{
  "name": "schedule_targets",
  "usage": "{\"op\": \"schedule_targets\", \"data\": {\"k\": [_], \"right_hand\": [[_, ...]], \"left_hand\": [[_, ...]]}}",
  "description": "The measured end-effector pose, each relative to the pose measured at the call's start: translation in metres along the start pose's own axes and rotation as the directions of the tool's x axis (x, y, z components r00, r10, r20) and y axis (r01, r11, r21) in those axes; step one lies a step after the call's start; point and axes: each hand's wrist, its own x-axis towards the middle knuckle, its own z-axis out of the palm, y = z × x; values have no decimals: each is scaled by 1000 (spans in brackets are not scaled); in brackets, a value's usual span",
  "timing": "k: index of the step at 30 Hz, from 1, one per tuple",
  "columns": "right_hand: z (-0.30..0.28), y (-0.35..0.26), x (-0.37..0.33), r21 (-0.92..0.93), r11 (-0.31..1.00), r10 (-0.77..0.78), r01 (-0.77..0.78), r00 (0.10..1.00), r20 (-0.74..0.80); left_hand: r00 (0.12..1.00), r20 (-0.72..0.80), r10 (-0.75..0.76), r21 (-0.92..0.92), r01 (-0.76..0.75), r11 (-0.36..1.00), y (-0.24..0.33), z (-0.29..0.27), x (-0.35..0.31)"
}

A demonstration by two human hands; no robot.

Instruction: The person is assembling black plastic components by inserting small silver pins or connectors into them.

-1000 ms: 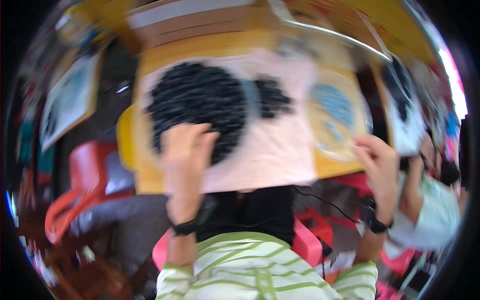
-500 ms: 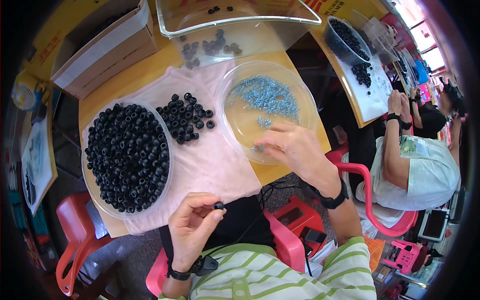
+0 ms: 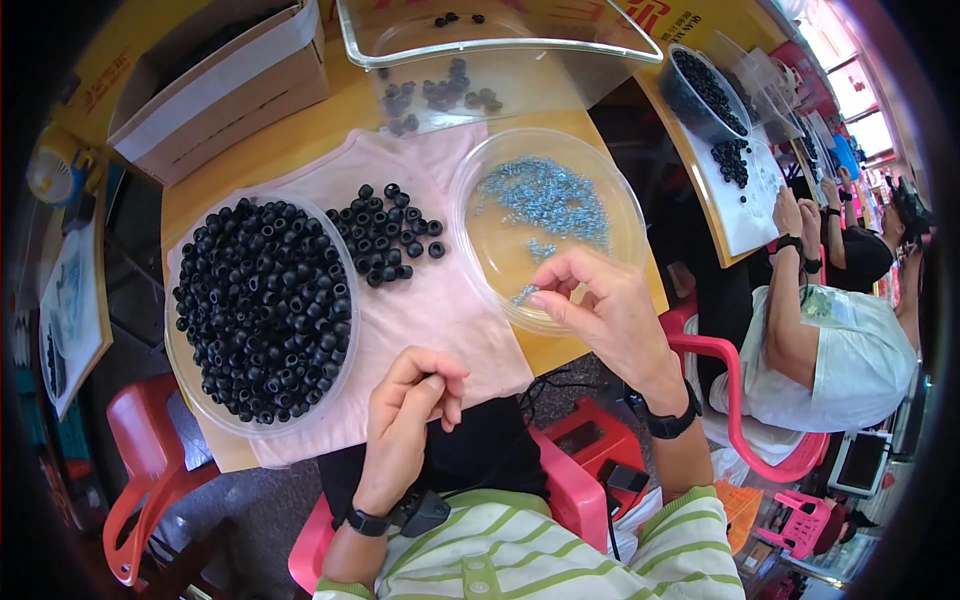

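The person's left hand (image 3: 408, 410) had curled inward over the last half second: its thumb lay along the bent forefinger, and the round black bead formerly at its tips no longer showed. Whether it was hidden inside could not be told. The person's right hand (image 3: 615, 315) stayed ahead and to the right, thumb and forefinger closer together beside a small clump of tiny pale-blue pieces (image 3: 524, 293); whether they gripped any was unclear. Picking seemed to be the right hand's share, the left standing by.

Beneath the right hand and beyond ran the yellow wooden table (image 3: 560, 352). A pale pink cloth (image 3: 440, 320) spread ahead of the left hand, and a brown cardboard box (image 3: 235, 95) stood far beyond it. Left of that hand sat a round clear plastic dish (image 3: 185, 365) heaped with black beads (image 3: 265, 310). A shallow round clear plastic tray (image 3: 490, 260) lay under the right hand, which hid part of it; its rim stood between the left hand and the clump. Ahead of the left hand lay a loose bead cluster (image 3: 383, 237).
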Motion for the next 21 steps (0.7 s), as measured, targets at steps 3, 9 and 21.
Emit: {"op": "schedule_targets", "data": {"k": [3, 9, 21], "right_hand": [[8, -15, -9, 218, 964, 135, -153, 986, 98], [36, -30, -19, 439, 815, 198, -379, 893, 404], [73, -10, -24, 500, 771, 189, -395, 891, 412]], "left_hand": [[994, -20, 107, 162, -102, 981, 0, 8, 7], [819, 174, 546, 741, -474, 475, -1, -5, 3], [795, 197, 573, 886, -394, 242, -10, -25, -8]]}}
